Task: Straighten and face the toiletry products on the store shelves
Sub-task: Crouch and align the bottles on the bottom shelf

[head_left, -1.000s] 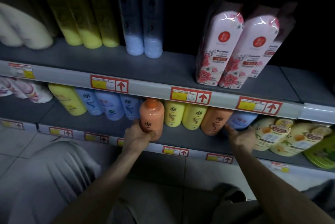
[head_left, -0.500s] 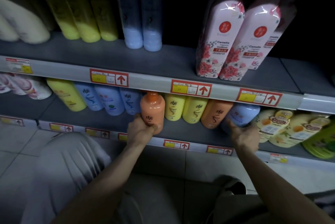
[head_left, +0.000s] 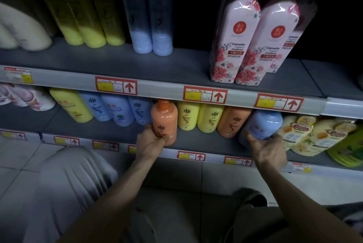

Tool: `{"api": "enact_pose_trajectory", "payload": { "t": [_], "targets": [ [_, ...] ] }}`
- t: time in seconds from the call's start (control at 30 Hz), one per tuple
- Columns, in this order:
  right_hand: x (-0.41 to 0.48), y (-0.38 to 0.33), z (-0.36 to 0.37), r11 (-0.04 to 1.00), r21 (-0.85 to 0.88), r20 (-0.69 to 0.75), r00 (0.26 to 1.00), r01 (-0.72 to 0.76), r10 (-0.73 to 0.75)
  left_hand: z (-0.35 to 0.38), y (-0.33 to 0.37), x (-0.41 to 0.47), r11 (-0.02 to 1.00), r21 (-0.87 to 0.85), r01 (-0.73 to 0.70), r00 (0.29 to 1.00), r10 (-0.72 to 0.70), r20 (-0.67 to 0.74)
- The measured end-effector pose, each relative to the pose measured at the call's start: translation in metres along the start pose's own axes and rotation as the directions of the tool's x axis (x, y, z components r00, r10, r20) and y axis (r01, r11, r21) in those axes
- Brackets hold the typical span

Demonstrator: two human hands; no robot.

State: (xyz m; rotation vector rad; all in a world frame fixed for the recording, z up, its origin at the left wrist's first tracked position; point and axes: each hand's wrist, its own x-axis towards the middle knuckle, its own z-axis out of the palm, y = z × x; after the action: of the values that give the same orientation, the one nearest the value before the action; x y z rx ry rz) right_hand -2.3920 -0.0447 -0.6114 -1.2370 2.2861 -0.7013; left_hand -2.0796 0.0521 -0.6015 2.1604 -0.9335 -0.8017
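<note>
Fingers (head_left: 161, 139) gripping orange bottle (head_left: 164, 117), blue bottle (head_left: 264, 124), yellow bottles (head_left: 198, 118) between

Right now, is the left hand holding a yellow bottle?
No, the left hand grips the orange bottle, while the right hand holds the blue bottle.

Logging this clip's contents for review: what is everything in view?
Tall yellow bottles: three, yellow, upper left.
Tall blue bottles: two, blue, upper middle.
Camellia packs: three, pink floral, upper right.
Price tags: several, red-yellow, shelf edges.
Short blue bottles: three, blue, lower left.
Short yellow bottles: three, yellow, lower shelf.
Front orange bottle: one, orange, lower front.
Back orange bottle: one, orange, lower middle.
Tilted blue bottle: one, blue, lower right.
Pouches: two, cream, lower right.
Green container: one, green, lower far right.
Left hand: grips front orange bottle.
Right hand: grips tilted blue bottle.
</note>
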Motion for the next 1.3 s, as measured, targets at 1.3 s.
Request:
{"api": "enact_pose_trajectory", "payload": {
  "t": [1.3],
  "targets": [
    [-0.103, -0.059, 0.075, 0.940, 0.230, 0.298, 0.902, 0.251, -0.313, -0.043, -0.052, 0.025, 0.961, -0.277, -0.004, 0.894, -0.121, -0.432]
  ]
}}
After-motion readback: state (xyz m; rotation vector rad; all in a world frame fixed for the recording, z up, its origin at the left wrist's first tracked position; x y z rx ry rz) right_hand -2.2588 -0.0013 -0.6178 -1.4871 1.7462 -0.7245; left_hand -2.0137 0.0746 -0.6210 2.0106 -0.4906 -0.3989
